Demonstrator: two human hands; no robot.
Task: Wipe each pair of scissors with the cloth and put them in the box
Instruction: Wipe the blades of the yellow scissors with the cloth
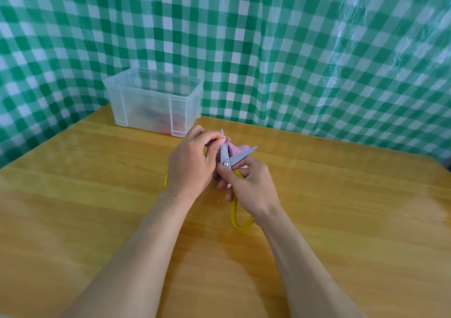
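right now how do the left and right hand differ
The left hand pinches the pink cloth around one blade of the scissors; the right hand grips the scissors near the pivot. The left hand is nearer the box. Both are on the same scissors.

Staged tabletop setup: green gingham plastic backdrop (280, 49), wooden table (97, 195).
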